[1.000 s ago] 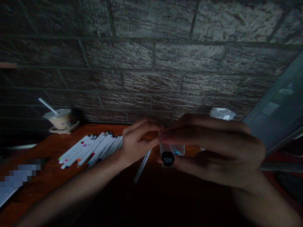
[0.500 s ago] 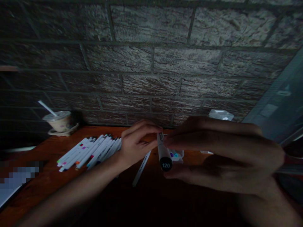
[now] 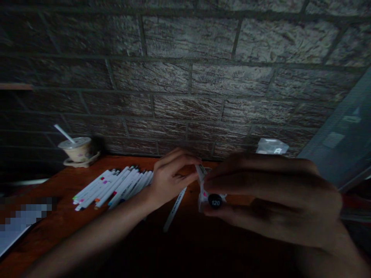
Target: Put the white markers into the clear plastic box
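My left hand [image 3: 169, 179] pinches the far end of a white marker [image 3: 201, 172]. Close to the camera, my right hand [image 3: 278, 193] grips a round black cap [image 3: 215, 201] printed "120" between thumb and fingers. The cap now looks apart from the marker, though the right fingers cover part of the space between them. Behind the cap lies a clear plastic bag or case [image 3: 202, 202] with small coloured spots in it, partly hidden. Another white marker [image 3: 175, 210] lies on the table below my left hand.
A row of white markers [image 3: 116, 187] lies left of my left forearm on the wooden table [image 3: 55, 227]. A lidded drink cup [image 3: 77, 150] with a straw stands at the back left. A clear plastic container [image 3: 272, 146] is behind my right hand, by the brick wall [image 3: 185, 77].
The "120" cap has come away from the marker's near end and moved right in my right hand. My left hand still holds the marker. The whole view has shifted slightly.
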Motion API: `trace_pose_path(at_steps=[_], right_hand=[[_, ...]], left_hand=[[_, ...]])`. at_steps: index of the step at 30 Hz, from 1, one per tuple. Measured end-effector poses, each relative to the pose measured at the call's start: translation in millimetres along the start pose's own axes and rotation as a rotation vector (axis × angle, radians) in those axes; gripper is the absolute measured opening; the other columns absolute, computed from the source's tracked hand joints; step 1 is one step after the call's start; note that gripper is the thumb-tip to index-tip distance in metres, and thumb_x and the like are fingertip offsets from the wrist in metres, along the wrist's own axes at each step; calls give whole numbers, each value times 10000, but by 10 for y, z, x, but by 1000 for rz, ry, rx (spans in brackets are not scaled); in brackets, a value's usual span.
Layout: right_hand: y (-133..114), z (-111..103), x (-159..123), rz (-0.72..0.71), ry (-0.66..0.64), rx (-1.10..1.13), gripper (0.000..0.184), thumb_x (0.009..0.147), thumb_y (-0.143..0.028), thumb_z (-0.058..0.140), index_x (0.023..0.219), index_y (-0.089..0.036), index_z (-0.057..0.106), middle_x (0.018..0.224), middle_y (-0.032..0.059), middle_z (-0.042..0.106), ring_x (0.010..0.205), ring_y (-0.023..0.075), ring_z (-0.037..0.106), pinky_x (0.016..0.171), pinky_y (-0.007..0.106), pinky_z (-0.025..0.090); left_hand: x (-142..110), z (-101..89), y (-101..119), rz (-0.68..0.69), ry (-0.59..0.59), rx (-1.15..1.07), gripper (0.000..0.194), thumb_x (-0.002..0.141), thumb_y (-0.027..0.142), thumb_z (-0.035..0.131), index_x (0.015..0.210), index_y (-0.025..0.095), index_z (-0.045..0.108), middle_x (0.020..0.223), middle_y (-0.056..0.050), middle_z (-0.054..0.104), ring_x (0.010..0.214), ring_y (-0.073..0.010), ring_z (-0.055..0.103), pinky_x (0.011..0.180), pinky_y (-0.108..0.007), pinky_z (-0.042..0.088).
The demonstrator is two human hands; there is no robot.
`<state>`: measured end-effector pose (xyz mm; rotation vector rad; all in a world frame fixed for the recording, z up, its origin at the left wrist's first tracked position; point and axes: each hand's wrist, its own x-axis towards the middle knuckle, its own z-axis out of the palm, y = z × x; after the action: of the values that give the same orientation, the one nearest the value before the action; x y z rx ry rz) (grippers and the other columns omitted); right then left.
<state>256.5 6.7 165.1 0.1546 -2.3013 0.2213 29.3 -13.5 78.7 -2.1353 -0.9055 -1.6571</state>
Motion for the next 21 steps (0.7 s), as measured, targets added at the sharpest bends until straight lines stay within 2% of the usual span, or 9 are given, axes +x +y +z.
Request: trace_pose_path(at_steps=[3, 8, 14, 17, 21], right_hand=[[7, -10, -8, 23, -4, -12, 193, 877, -166, 836, 1058, -142, 773, 1003, 35, 819, 900, 120, 778, 775, 167, 618], [-7, -49, -18, 23, 1, 0, 209, 884, -163, 819, 1087, -165, 768, 1009, 40, 823, 890, 145, 785, 733, 193, 635], [-1, -309, -78, 81, -56, -125, 170, 934, -238, 732, 1089, -291, 777, 1039, 31, 832, 836, 204, 811, 633, 229, 669], [40, -420, -146, 82, -115, -161, 238, 932, -175, 692, 1121, -297, 769, 1077, 40, 819, 898, 210, 810, 686, 226, 675], [75, -460, -207, 115, -169, -200, 271, 938, -107, 652, 1136, -266, 747, 1100, 44, 806, 972, 170, 794, 770, 174, 645]], left_hand=[[-21, 18, -25, -5, 11, 7, 108, 923, 259, 775, 963, 169, 730, 905, -73, 778, 845, -194, 732, 771, -329, 580], [-8, 22, -26, 11, 12, 18, 106, 924, 248, 772, 978, 172, 723, 901, -67, 778, 833, -193, 727, 757, -336, 572], [45, -28, -22, 73, 101, 92, 151, 870, 244, 832, 922, 182, 704, 836, -35, 742, 765, -174, 694, 713, -321, 550], [56, -43, -8, 75, 134, 109, 168, 854, 247, 846, 883, 179, 694, 806, -26, 711, 749, -169, 678, 686, -306, 543], [47, -43, 0, 69, 132, 121, 154, 883, 284, 815, 877, 191, 693, 806, -21, 702, 753, -170, 676, 680, -302, 550]])
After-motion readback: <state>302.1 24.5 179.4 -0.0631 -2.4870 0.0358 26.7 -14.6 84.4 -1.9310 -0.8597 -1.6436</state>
